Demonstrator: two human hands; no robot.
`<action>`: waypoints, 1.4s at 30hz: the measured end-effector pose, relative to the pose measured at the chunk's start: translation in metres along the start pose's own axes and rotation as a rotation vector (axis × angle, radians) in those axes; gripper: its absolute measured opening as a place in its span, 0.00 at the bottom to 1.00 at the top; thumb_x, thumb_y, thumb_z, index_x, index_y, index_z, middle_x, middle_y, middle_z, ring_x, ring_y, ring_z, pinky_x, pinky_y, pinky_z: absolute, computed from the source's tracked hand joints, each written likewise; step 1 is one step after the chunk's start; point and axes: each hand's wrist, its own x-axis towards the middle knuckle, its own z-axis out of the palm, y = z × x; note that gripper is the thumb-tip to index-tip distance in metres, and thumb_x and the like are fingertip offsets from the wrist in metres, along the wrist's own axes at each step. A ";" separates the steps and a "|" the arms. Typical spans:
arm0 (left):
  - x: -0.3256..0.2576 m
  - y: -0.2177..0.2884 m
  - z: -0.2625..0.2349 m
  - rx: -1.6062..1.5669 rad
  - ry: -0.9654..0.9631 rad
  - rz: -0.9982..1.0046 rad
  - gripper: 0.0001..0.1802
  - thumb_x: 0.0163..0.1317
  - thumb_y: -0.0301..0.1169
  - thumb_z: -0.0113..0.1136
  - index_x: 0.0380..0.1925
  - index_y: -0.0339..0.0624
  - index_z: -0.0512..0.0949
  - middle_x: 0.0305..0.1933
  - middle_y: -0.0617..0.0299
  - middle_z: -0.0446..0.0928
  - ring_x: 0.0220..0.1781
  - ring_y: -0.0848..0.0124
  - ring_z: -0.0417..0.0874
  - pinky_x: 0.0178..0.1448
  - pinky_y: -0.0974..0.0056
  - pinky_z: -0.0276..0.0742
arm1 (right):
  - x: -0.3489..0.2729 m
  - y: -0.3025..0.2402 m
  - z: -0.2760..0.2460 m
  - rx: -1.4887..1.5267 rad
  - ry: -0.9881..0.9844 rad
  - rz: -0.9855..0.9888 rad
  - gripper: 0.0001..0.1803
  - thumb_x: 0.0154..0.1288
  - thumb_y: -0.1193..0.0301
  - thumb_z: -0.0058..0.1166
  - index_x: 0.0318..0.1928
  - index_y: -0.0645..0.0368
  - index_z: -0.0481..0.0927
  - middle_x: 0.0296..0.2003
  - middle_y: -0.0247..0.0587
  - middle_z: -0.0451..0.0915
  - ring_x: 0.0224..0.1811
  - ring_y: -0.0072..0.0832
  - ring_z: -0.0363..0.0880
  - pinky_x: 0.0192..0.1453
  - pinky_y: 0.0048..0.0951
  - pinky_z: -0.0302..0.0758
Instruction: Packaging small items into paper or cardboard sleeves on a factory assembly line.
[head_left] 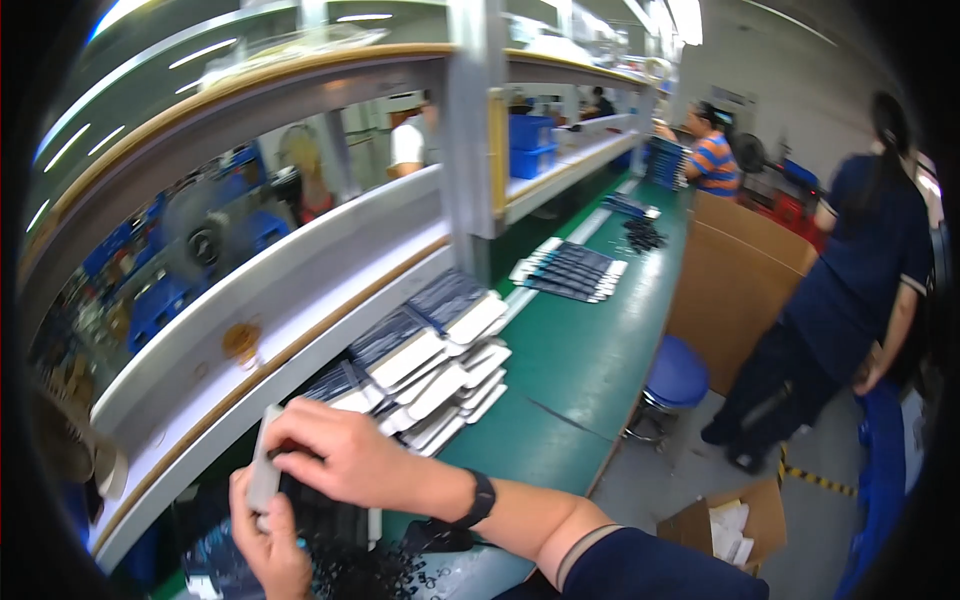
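At the lower left, my left hand (268, 545) is closed around a slim, pale grey box-like piece (263, 480), held upright with its narrow side showing. My right hand (345, 455) comes across from the right, its fingers curled against that piece. Something dark and small shows at the right fingertips, too blurred to name. Below the hands lies a scattered heap of small black parts (375, 572) on the bench. Just beyond, white flat boxes with dark tops (430, 375) are stacked in several layers.
The green bench (560, 365) runs away to the right, bearing a row of flat dark packs (572, 268) and another black heap (645, 236). A white shelf (300, 300) borders its left. A blue stool (677, 372), an open carton (735, 525) and a standing person (840, 270) are at right.
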 end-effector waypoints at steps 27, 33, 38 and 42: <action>0.005 0.003 0.006 -0.078 -0.028 -0.004 0.20 0.64 0.30 0.55 0.55 0.32 0.71 0.46 0.54 0.73 0.46 0.66 0.74 0.52 0.65 0.69 | 0.000 0.005 0.006 -0.140 -0.052 0.085 0.05 0.59 0.78 0.59 0.35 0.62 0.75 0.32 0.40 0.75 0.28 0.28 0.81 0.32 0.26 0.77; 0.007 0.005 0.007 -0.050 -0.031 0.017 0.21 0.62 0.29 0.55 0.55 0.31 0.71 0.46 0.52 0.73 0.46 0.63 0.75 0.52 0.63 0.70 | -0.001 0.003 0.004 -0.127 -0.066 0.135 0.07 0.56 0.81 0.61 0.36 0.65 0.78 0.34 0.41 0.77 0.31 0.26 0.79 0.37 0.24 0.77; 0.007 0.002 0.004 -0.032 -0.034 0.011 0.21 0.61 0.27 0.55 0.54 0.32 0.71 0.46 0.50 0.74 0.46 0.61 0.76 0.52 0.62 0.70 | -0.001 0.009 0.007 -0.105 -0.051 0.096 0.07 0.56 0.81 0.61 0.37 0.67 0.79 0.34 0.42 0.78 0.32 0.26 0.79 0.37 0.24 0.78; 0.009 0.005 0.004 -0.023 -0.035 0.027 0.20 0.62 0.27 0.54 0.54 0.32 0.72 0.46 0.50 0.74 0.46 0.61 0.76 0.52 0.62 0.70 | -0.001 0.009 0.007 -0.147 -0.052 0.064 0.05 0.59 0.80 0.58 0.35 0.64 0.75 0.32 0.40 0.75 0.28 0.27 0.79 0.33 0.25 0.77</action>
